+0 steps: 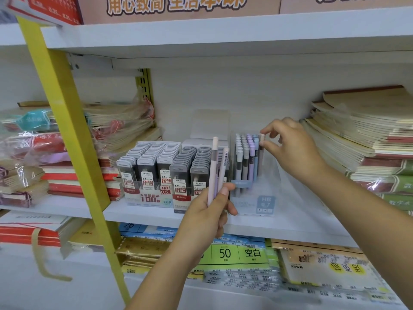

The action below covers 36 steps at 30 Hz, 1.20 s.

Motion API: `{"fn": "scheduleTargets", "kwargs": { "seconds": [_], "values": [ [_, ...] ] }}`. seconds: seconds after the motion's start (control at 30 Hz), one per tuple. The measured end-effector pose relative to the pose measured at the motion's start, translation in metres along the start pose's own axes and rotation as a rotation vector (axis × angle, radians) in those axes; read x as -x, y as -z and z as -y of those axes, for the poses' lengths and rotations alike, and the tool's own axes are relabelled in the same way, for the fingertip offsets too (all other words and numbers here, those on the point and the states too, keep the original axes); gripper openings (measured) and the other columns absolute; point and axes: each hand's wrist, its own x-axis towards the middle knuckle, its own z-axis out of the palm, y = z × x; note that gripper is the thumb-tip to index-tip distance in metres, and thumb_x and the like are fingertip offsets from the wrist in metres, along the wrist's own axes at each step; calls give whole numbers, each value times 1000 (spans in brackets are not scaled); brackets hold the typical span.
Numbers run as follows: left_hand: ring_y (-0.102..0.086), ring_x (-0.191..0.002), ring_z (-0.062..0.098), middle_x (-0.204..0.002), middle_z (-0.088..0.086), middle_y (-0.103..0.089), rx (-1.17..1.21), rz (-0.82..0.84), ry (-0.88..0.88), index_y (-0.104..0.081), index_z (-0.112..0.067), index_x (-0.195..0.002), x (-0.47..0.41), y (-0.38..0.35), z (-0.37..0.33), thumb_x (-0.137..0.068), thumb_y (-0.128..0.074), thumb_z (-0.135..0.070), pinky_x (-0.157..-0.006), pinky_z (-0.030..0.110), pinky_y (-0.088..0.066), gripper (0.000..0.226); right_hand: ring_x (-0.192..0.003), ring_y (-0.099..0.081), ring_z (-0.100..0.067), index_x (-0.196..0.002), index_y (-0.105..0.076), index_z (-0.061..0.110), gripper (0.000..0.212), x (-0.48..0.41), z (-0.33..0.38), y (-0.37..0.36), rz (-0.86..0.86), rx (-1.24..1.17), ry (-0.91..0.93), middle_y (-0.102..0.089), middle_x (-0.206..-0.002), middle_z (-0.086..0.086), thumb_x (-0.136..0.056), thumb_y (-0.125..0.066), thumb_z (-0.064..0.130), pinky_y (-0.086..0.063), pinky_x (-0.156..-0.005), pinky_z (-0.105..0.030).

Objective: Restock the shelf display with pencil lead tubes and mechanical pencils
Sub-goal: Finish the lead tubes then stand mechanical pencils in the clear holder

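Seemingly well along: the lead tubes [165,162] just left of the clear pencil box [266,204] stand in packed rows, and the box itself looks nearly full. The right hand [295,148] pinches the cap of a pink pencil [262,139] at the box's right edge, apparently slotting it in. The left hand [210,215] grips spare pencils [213,168] upright in front of the box; these are left to place.

Our left hand [212,211] grips two mechanical pencils [215,171] upright, just before the 0.7 lead tube box [190,173]. The 0.5 lead tube box [145,173] stands left of those fingers. Our right fingertips [268,130] pinch a pencil [261,151] in the pencil display box [245,159], at its right edge, and notebook stacks [357,139] lie to their right on the shelf [138,211].
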Motion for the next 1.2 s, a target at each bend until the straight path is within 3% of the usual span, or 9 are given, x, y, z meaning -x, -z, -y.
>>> {"fn": "scheduleTargets", "kwargs": {
  "seconds": [0.17,0.23,0.33,0.5,0.63,0.73,0.8,1.0,1.2],
  "values": [
    [-40,-50,5,-70,-6,-63,10,33,7,-68,-29,-115,1,-1,-3,-104,-48,-32,-45,19,-32,23,-87,-46,-14,-106,-68,22,16,-2,-2,2,87,2,-125,-46,-99,1,-92,-64,28,-35,-76,-26],
    [-40,-51,6,-72,-5,-63,29,58,8,-68,-29,-117,1,-2,-4,-104,-49,-32,-45,18,-32,23,-83,-49,-12,-108,-67,23,16,4,6,10,20,-42,-125,-47,-100,3,-95,-59,26,-38,-77,-25],
    [-40,-54,6,-75,-4,-63,53,108,8,-69,-29,-120,2,-4,-6,-103,-51,-33,-46,18,-33,25,-78,-57,-1,-98,-67,30,12,23,30,24,-46,-242,-88,-61,-87,15,-95,-56,27,-38,-69,-8],
    [-39,-55,6,-76,-4,-63,44,175,10,-68,-29,-122,0,-12,-9,-103,-52,-33,-46,17,-34,25,-90,-68,-1,-111,-62,38,25,45,72,32,327,-824,-178,-75,-88,11,-88,-66,29,-48,-84,-21],
    [-42,-55,5,-77,-5,-65,2,173,5,-67,-31,-121,2,-14,-10,-104,-49,-35,-47,17,-35,25,-75,-69,-13,-103,-64,26,20,42,77,33,146,-922,-242,-75,-81,-4,-89,-66,12,-51,-64,-18],
    [-40,-49,5,-72,-6,-63,-48,117,12,-69,-36,-113,2,-9,-9,-105,-48,-36,-45,18,-33,23,-71,-70,-15,-100,-57,27,19,31,63,48,-105,-951,-300,-73,-80,-1,-96,-56,8,-52,-55,-21],
    [-36,-46,4,-66,-7,-57,-46,82,22,-70,-35,-109,2,-6,-8,-105,-47,-35,-43,17,-31,23,-72,-70,-13,-102,-54,29,20,25,54,57,-143,-900,-283,-72,-79,1,-98,-52,9,-53,-54,-20],
    [-37,-46,2,-62,-9,-51,-60,23,-41,-74,-40,-102,-2,-9,-13,-102,-52,-38,-44,17,-31,22,-66,-67,-18,-109,-62,20,21,34,60,48,184,-966,-308,-74,-81,-7,-93,-59,7,-58,-59,-26],
    [-34,-42,3,-56,-11,-45,-21,8,-121,-76,-37,-85,-10,-12,-37,-96,-63,-39,-40,15,-30,17,-82,-66,-26,-111,-70,34,34,47,77,42,465,-961,-240,-66,-101,-22,-80,-67,19,-57,-69,-24]
  ]
}}
